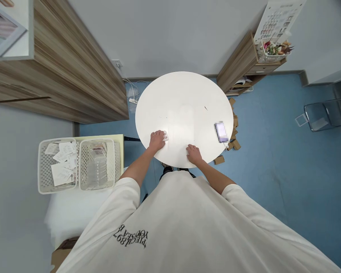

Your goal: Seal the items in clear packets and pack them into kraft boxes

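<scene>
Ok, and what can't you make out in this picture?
In the head view:
Clear item: partly covered by the left hand; contents too small.
Phone: screen pixelated.
Poster: print too small, top cut off by the edge.
Box: cut off below.

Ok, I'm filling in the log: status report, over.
Left grip at small clear pack. Right grip on white table. Phone to the right, clear of both.

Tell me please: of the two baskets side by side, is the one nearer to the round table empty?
Not empty: the nearer basket holds clear plastic containers, visible through its open top.
</scene>
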A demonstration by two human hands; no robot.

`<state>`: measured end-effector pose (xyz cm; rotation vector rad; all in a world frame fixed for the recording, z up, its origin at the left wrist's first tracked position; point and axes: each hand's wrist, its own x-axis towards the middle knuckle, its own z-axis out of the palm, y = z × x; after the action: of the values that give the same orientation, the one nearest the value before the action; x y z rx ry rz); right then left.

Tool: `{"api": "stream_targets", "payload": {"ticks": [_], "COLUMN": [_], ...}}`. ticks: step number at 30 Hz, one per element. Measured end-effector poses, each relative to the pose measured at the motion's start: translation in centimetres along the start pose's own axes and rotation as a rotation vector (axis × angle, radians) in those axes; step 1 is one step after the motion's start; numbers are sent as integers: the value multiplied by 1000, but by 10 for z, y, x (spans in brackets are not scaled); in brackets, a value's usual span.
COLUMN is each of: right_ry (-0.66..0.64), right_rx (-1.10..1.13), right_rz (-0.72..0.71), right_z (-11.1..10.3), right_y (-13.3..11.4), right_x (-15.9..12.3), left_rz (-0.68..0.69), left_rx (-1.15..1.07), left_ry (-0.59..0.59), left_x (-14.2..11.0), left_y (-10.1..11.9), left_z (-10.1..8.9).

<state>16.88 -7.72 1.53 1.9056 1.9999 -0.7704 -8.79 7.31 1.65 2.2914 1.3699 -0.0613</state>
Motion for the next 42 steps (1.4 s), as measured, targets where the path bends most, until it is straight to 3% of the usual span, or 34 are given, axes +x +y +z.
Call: {"api": "stream_targets", "payload": {"ticks": [2,7,12,20,29,33,37,42], "right_ry": [13,35,50,91,143,160,143,79], "right_rx": [-9,-3,9,43,39,123,249,273], "right_rz": [-7,-19,-18,-26,-45,12,72,7], "right_z": [0,0,4,13,17,5,-14,-23], "right_y": [-1,0,3,7,8,8,14,27], "right_x": [-2,-5,-4,-1,5,14,25,27], "left_rz": [34,195,159,136,154,174,251,95], "left_rx": [-44,-148,-127,-105,-59,-15,51,80], "left_ry": [14,-124,-161,-235,-183,-138,-168,-233], "left_x": [-1,6,18,24,17,2,-14,-13], "left_y": [11,61,93,92,94,94,89,85], "left_z": [0,20,48,53,50,43,41,36]}}
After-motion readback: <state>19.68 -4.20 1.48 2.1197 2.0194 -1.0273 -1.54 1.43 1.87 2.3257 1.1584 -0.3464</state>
